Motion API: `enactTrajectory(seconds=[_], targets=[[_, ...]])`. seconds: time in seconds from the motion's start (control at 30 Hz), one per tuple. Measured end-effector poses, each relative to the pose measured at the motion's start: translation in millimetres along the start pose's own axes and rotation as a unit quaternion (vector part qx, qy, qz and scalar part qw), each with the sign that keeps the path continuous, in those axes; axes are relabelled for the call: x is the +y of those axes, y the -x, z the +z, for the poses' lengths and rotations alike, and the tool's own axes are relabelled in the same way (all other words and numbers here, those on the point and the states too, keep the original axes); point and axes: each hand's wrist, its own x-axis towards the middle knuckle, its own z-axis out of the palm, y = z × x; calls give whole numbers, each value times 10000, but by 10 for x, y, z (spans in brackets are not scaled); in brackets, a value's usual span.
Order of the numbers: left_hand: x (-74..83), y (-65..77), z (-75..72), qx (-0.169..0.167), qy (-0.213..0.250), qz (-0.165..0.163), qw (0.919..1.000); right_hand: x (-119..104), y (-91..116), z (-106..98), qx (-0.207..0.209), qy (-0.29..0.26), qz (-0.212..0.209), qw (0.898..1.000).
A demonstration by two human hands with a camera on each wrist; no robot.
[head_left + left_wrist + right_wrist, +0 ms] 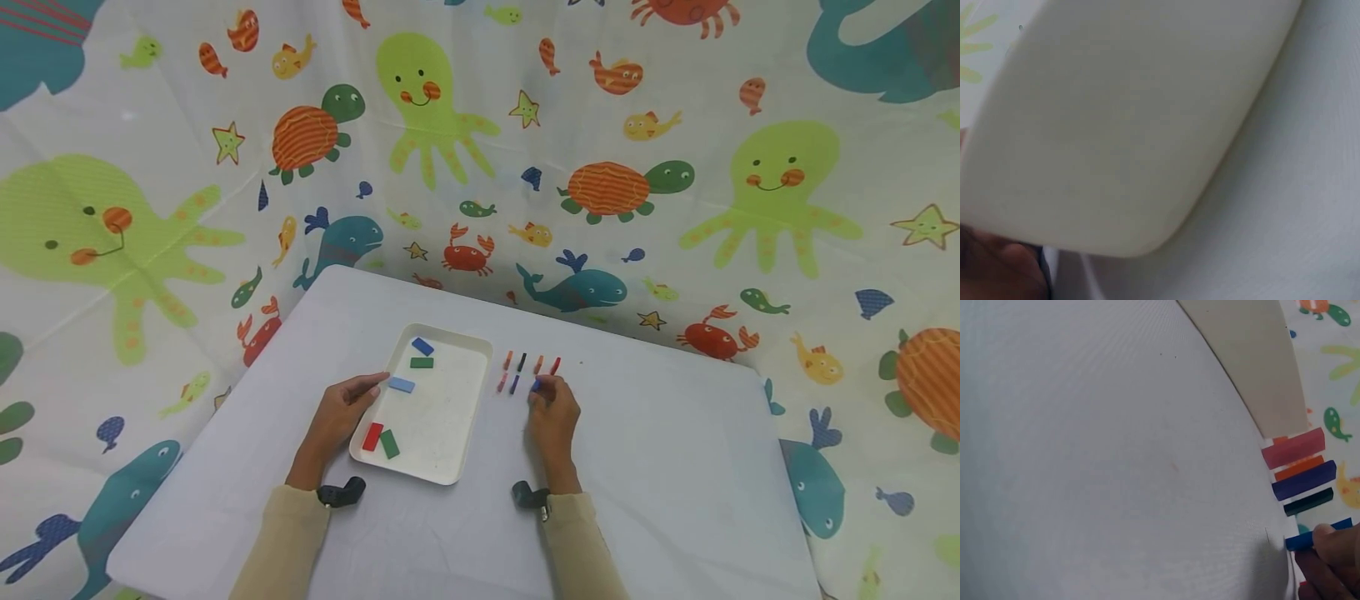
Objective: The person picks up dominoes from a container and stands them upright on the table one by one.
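My left hand holds the left rim of a shallow white tray, its fingertips near a light blue block inside. In the left wrist view the tray's pale side fills much of the picture and partly hides the hand. Between thumb and fingers, my right hand pinches a small blue stick at the near right end of two short rows of coloured sticks. Pink, purple and dark green sticks lie beside it.
Also in the tray are a dark blue block, green blocks and a red block. A red stick lies just beyond my right fingers. The white table ends before a sea-animal curtain. Each wrist wears a dark camera.
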Motion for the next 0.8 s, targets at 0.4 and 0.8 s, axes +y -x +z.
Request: enactTrajectory(seconds=[0.4,0.8], targets=[[11,16,-4,8,-66,27,10000,13,-1,-3,20,38,-150,9999],[41,16,-24,-25,-45,-37,10000,-17,8,-6,176,205,-96,9996]])
